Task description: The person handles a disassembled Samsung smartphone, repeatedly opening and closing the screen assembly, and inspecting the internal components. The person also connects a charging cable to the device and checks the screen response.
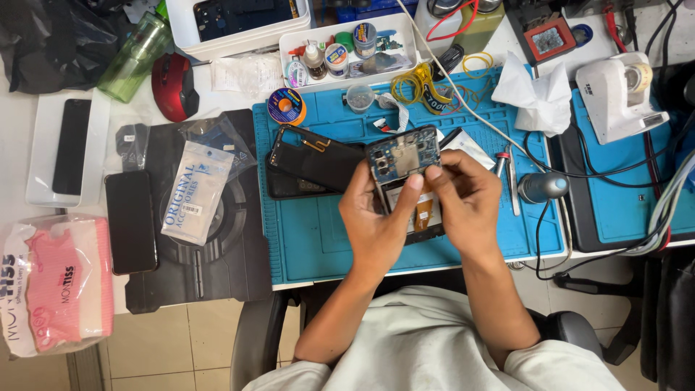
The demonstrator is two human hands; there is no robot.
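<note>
Both hands hold an opened phone (pixel 403 163) with its back off, circuit board showing, above the blue mat (pixel 318 239) near the front edge of the tabletop. The left hand (pixel 375 221) keeps a closed grip on the phone's left side, thumb pressed on its inner face. The right hand (pixel 468 203) clasps the right side, its fingertips (pixel 434 174) resting just below the board. Just beside the phone, toward the mat's left half, lies a black back cover (pixel 313 159). Tweezers (pixel 512 185) lie on the mat right of the hands. A dark phone (pixel 130 221) rests on the black pad near the tabletop's left edge.
</note>
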